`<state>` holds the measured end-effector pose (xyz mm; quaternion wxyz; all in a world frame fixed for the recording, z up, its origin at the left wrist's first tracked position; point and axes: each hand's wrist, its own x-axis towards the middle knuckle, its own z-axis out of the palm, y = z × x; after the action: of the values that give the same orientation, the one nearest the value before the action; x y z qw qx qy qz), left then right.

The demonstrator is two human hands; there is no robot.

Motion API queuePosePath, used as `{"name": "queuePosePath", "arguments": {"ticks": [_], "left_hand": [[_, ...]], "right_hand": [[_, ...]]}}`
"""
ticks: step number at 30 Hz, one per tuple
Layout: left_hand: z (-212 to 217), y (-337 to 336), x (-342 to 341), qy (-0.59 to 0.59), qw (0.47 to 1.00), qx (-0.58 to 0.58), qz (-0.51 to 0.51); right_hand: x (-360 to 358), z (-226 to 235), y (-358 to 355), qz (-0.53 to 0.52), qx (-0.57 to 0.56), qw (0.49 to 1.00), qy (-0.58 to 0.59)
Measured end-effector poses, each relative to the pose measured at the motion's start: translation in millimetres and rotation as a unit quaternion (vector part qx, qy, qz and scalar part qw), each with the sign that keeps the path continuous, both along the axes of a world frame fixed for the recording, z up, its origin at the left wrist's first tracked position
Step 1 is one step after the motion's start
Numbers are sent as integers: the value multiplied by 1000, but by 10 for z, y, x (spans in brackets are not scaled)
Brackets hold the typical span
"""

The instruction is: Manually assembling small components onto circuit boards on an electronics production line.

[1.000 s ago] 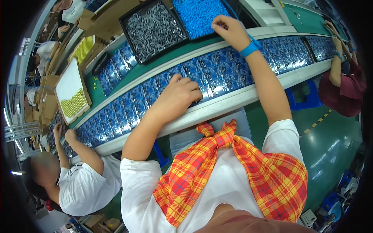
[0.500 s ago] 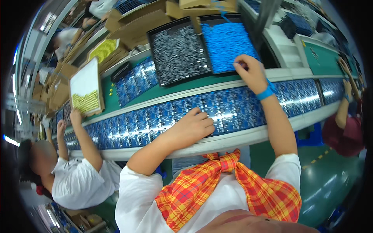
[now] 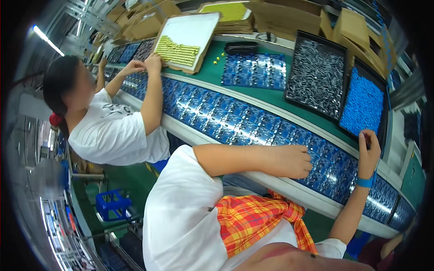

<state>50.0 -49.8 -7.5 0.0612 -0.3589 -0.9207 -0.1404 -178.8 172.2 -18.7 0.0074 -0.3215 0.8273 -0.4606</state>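
Bare hands above a row of glossy blue circuit boards (image 3: 253, 122).
Nearest lay a crinkled plaid scarf (image 3: 246, 217) of woven orange and yellow over white cloth, then the smooth, pale rail (image 3: 294, 187) edging the boards. The left hand (image 3: 294, 161) rested there, fingers curled over the boards' studded faces — whether it gripped anything could not be told. The right hand (image 3: 370, 153), banded by a flat blue wristband (image 3: 364, 182), was at the near end of the heaped blue pieces (image 3: 364, 104), thumb and fingers bent toward each other; its contents could not be made out. Beyond, small dark pieces (image 3: 316, 74) filled a neighbouring black tray on the green surface (image 3: 266, 95) — behind stood creased brown cardboard (image 3: 285, 18).
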Motion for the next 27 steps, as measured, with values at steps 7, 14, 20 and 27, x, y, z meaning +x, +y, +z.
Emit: {"name": "queuePosePath", "arguments": {"ticks": [7,14,20,27], "left_hand": [[1,-26,1,23,1000,-7,-8],[5,-18,11,21,1000,0,-19],[-16,-44,-9,20,1000,-1,-19],[-3,-28,-21,5,1000,-5,-19]], "right_hand": [[31,32,25,12,2,1000,-9],[158,114,81,17,19,1000,-1],[226,180,17,17,10,1000,11],[218,193,63,14,9,1000,10]]}}
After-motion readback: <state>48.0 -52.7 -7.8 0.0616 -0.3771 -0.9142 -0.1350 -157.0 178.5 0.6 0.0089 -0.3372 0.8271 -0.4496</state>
